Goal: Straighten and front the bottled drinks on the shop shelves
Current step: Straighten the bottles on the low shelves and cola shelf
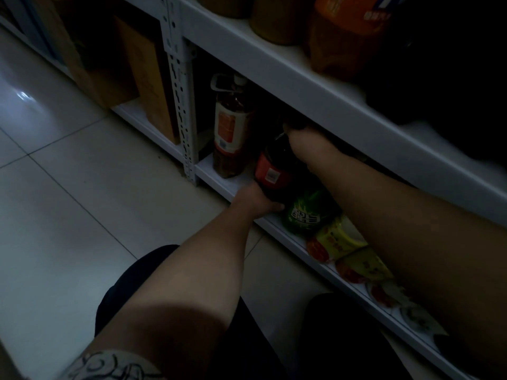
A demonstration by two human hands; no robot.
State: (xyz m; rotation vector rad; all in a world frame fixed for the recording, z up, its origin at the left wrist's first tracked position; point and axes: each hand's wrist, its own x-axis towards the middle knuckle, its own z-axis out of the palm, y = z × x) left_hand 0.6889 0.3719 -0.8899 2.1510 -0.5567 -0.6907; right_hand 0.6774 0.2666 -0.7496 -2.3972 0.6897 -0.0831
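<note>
Pretty dark in here, but both hands are on the same cola bottle point(274, 171), the dark one with the red label. It's on the bottom shelf point(216, 179), right at the front edge, and its top leans away towards the back.

The left hand point(258, 200) grips the bottle's base, with the fingers wrapped underneath and the thumb lying along the front. The right hand point(301, 138) is up at the neck and cap, and the fingers look curled round the top, though they're mostly lost in the shadow under the upper shelf point(315, 86).

Just left of the left-hand fingers, a brown tea bottle point(230, 133) with a carry handle stands upright, close to the cola but not touching it as far as I can see. Right beside the thumb on the other side there's a green bottle point(307, 212), and past it yellow-labelled bottles point(340, 239) run along under the right forearm. Above the right-hand fingers, an orange bottle point(348, 31) sits on the upper shelf. Far left, some cardboard boxes point(148, 78).
</note>
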